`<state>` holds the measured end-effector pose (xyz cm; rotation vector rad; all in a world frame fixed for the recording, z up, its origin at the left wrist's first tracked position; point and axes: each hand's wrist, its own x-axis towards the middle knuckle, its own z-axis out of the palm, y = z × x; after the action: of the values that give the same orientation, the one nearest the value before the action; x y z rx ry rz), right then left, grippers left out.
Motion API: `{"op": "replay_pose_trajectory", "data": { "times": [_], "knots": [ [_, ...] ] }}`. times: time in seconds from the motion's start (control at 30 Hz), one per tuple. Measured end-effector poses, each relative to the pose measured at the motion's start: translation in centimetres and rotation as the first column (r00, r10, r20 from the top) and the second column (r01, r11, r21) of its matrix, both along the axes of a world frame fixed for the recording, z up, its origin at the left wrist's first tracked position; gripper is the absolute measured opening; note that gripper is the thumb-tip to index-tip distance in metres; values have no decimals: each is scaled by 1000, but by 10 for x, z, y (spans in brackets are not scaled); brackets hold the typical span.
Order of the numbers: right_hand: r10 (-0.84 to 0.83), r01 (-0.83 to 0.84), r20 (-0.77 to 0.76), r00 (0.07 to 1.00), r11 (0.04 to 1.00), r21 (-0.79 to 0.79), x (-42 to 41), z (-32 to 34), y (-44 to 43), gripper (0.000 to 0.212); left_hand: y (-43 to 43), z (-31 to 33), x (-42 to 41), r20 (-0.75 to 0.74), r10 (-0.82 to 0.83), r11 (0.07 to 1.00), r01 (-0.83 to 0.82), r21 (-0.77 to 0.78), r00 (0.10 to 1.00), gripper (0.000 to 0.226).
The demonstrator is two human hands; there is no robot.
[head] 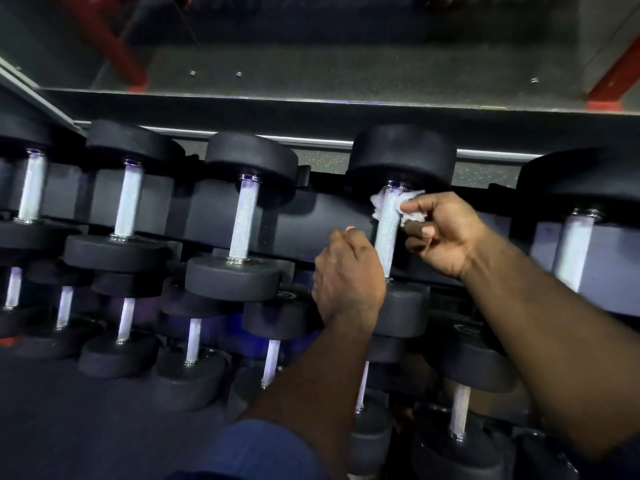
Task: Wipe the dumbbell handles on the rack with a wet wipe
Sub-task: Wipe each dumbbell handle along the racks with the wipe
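A black dumbbell with a knurled silver handle [387,233] lies on the top tier of the rack [329,216]. My right hand [440,233] pinches a crumpled white wet wipe [405,206] that is wrapped around the far end of that handle, just under the far weight head [403,152]. My left hand [349,275] sits to the left of the handle's near end with its fingers curled; whether it grips the handle is hidden behind the hand.
More dumbbells lie side by side on the top tier, such as the left neighbour [242,220] and one at the right [575,244]. Lower tiers hold several smaller dumbbells [192,341]. A mirror [311,46] runs behind the rack.
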<state>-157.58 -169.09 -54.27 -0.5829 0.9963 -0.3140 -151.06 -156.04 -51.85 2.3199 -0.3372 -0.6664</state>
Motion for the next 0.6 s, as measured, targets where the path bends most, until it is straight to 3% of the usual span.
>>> {"op": "replay_pose_trajectory", "data": {
  "times": [0.07, 0.1, 0.13, 0.17, 0.23, 0.27, 0.3, 0.37, 0.4, 0.5, 0.53, 0.6],
  "knots": [
    [-58, -6, -182, 982, 944, -331, -5, -1, 18, 14, 1, 0, -1, 2, -4, 1000, 4, -2, 1000, 40],
    [-70, -79, -258, 964, 849, -522, -11, -2, 28, 13, 1, 0, 0, 1, -1, 1000, 1, -6, 1000, 39],
    [-87, -203, -354, 931, 683, -702, -16, -5, 34, 18, 2, 0, 1, -1, 0, 1000, 0, -11, 1000, 39],
    [-95, -371, -454, 886, 442, -817, -23, -4, 39, 29, 1, -1, 2, -2, -3, 1000, 3, -13, 1000, 39],
    [-21, -639, -639, 769, -39, -768, -33, -1, 40, 53, 2, -2, 1, 6, -3, 1000, 3, -15, 1000, 41],
    [12, -708, -719, 695, -156, -688, -33, 2, 35, 59, 2, -1, 1, 9, -5, 1000, 5, -18, 1000, 42],
    [49, -741, -756, 653, -163, -651, -32, 6, 30, 59, 2, -2, 0, 7, -3, 1000, 3, -19, 1000, 42],
    [105, -731, -745, 659, -145, -667, -29, 9, 22, 54, 2, -2, 0, -5, 13, 999, -13, -32, 1000, 41],
    [153, -739, -761, 630, -185, -648, -27, 10, 21, 51, 2, -3, 1, -11, 15, 999, -16, -35, 1000, 40],
    [352, -780, -876, 329, -423, -462, -25, 20, 23, 48, 2, -7, 1, 3, 26, 999, -26, -36, 1000, 41],
    [341, -783, -899, 274, -465, -414, -21, 26, 20, 45, 2, -8, 1, 13, 16, 999, -15, -34, 1000, 41],
    [179, -807, -913, 367, -426, -408, -11, 37, 1, 38, 2, -8, 1, 27, 9, 1000, -8, -28, 1000, 41]
  ]
}}
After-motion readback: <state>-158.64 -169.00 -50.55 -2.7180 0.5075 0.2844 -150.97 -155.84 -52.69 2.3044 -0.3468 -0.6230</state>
